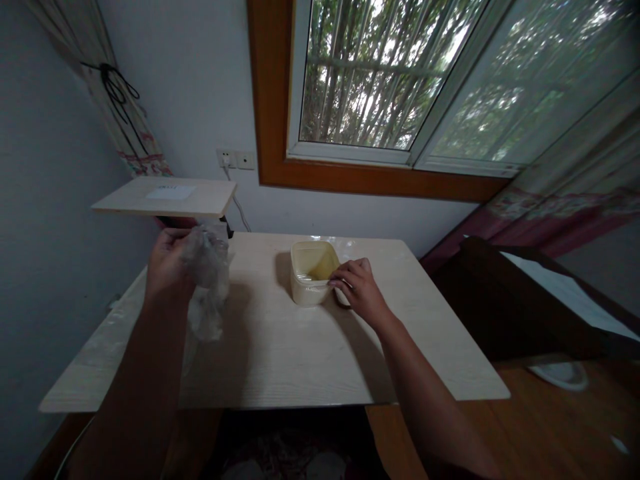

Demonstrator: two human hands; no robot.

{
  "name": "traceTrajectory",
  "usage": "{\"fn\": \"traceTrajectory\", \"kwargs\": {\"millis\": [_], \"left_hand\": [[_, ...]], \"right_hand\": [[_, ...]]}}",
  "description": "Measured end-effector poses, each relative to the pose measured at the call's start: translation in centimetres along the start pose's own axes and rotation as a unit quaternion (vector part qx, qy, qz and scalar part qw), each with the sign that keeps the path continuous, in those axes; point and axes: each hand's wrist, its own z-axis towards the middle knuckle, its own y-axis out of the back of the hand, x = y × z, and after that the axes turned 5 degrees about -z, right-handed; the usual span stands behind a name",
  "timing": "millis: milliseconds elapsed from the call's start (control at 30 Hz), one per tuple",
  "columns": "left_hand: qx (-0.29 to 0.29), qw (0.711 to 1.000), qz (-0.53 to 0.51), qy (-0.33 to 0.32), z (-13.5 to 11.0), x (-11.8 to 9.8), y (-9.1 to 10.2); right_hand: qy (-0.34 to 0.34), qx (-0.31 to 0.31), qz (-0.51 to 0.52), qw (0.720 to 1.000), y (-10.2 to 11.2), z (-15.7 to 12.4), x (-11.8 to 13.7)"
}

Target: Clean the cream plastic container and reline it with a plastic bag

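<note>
Cream plastic tub (307, 295), open at the top and squarish, stands upright on a pale wooden table (310, 367), a little right of the middle and toward the far edge. It shows no clear long axis, and its mouth faces up. The right hand (357, 287) is the nearer of the two, coming in from the near right with fingers curled and fingertips at the tub's right side, just at the rim; whether they pinch the wall or only rest against it, I cannot tell. The left hand (171, 260) is well apart from the tub, out to the left, raised and closed around the upper part of a crumpled clear plastic bag (210, 287). That bag hangs long and loose from the fist, its length running downward, and whether its lower end meets the table is unclear. So the tub lies to the right of the bag, with bare tabletop showing between them, and the two do not touch. Beyond the left hand, at the far left, a small raised board (117, 201) carries a white paper label (171, 193), and a window (370, 87) fills the wall behind
</note>
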Motion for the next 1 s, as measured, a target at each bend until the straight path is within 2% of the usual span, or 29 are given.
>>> {"fn": "traceTrajectory", "kwargs": {"millis": [67, 100, 233, 300, 400, 500, 567, 667, 767, 900, 1000], "left_hand": [[-0.023, 0.999, 0.035, -0.006, 0.0, 0.8, -0.1], [-0.016, 0.998, 0.056, -0.004, -0.1, 1.1, -0.3], [0.087, 0.989, 0.121, 0.025, -1.2, 1.4, -1.5], [0.119, 0.983, 0.136, 0.033, -2.0, 1.3, -2.4], [0.152, 0.977, 0.148, 0.030, -2.9, 1.3, -3.7], [0.167, 0.975, 0.143, 0.012, -3.5, 1.6, -4.8], [0.174, 0.975, 0.139, 0.005, -4.0, 2.0, -5.4], [0.194, 0.972, 0.134, 0.003, -5.0, 2.7, -6.1], [0.263, 0.954, 0.143, 0.032, -6.3, 3.2, -6.4], [0.372, 0.910, 0.154, 0.103, -8.1, 4.1, -6.1], [0.396, 0.900, 0.130, 0.127, -8.9, 5.1, -5.4]], "right_hand": [[-0.002, -0.004, -0.011, 1.000, 0.5, -0.4, -0.5], [-0.004, -0.009, -0.016, 1.000, 0.7, -0.5, -0.9], [-0.014, -0.026, -0.034, 0.999, 1.1, -0.9, -2.1], [-0.013, -0.034, -0.042, 0.998, 1.2, -1.0, -2.2], [-0.011, -0.058, -0.057, 0.997, 1.5, -1.1, -1.3], [-0.011, -0.078, -0.052, 0.996, 1.4, -1.2, 1.1], [0.000, -0.059, -0.016, 0.998, 0.8, -1.3, 3.1], [-0.016, 0.023, 0.091, 0.995, -1.0, -1.2, 5.7], [-0.064, 0.058, 0.176, 0.981, -3.2, -0.7, 7.4], [-0.080, 0.044, 0.224, 0.970, -5.1, -0.3, 8.2], [-0.079, 0.019, 0.241, 0.967, -5.6, -0.5, 8.1]]}}
